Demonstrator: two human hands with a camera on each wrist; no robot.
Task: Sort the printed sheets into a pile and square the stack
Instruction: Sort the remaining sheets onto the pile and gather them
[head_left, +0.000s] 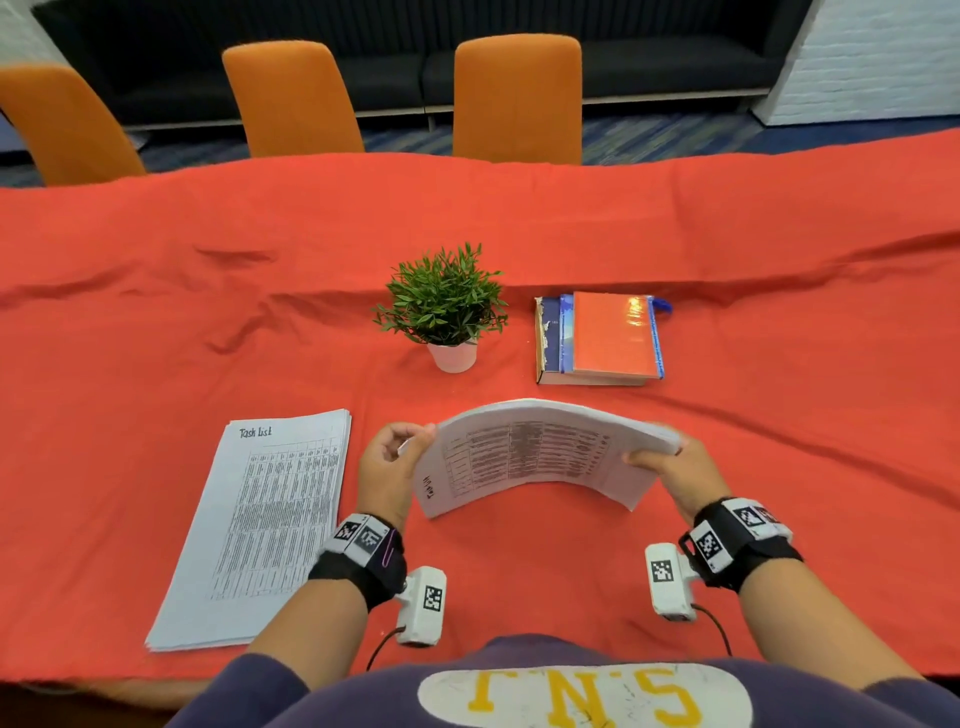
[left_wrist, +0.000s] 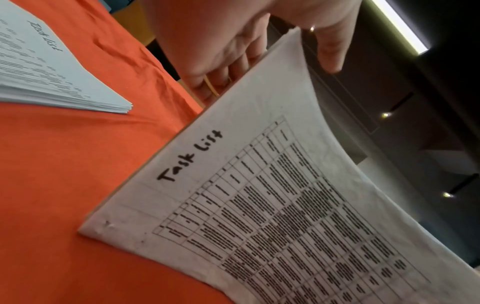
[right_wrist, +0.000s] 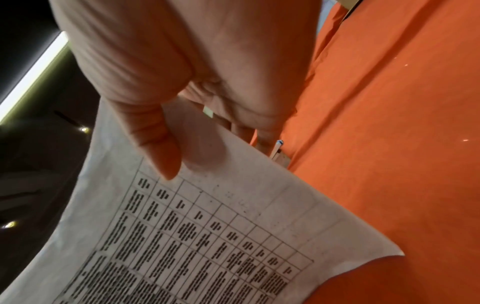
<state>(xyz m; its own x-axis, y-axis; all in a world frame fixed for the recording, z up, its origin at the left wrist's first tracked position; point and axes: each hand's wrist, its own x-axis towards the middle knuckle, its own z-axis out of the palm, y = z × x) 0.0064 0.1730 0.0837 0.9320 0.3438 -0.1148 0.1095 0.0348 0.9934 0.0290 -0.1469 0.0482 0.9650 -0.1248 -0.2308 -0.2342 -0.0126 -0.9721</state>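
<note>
Held stack: a thick bundle of printed sheets (head_left: 540, 452) stands on its long edge on the red tablecloth (head_left: 519, 234), bowed into an arch, straight ahead of the person — about 12 o'clock from the torso.
Writing on held stack: "Task List" handwritten along the left margin, above a printed table of small text too blurred to read.
Left hand: the left hand (head_left: 387, 467) grasps the stack's left end, thumb on the printed face, fingers curled behind.
Right hand: the right hand (head_left: 670, 467) grasps the right end, thumb pressed on the front sheet, fingers wrapped behind.
Flat pile: a second pile of sheets (head_left: 260, 525) lies flat at about 10 o'clock from the held stack, near it but apart; its top page also reads "Task List" over a dense table.
Plant: a small potted plant (head_left: 444, 306) in a white pot at 12 o'clock, beyond the stack.
Books: stacked books (head_left: 597, 338) — an orange cover on top — at 1 o'clock, just beside the plant.
Shirt: yellow letters, seen upside down, on a white patch (head_left: 587, 696); their wording I cannot tell.
Chairs: three orange chairs (head_left: 517, 98) along the far edge.
</note>
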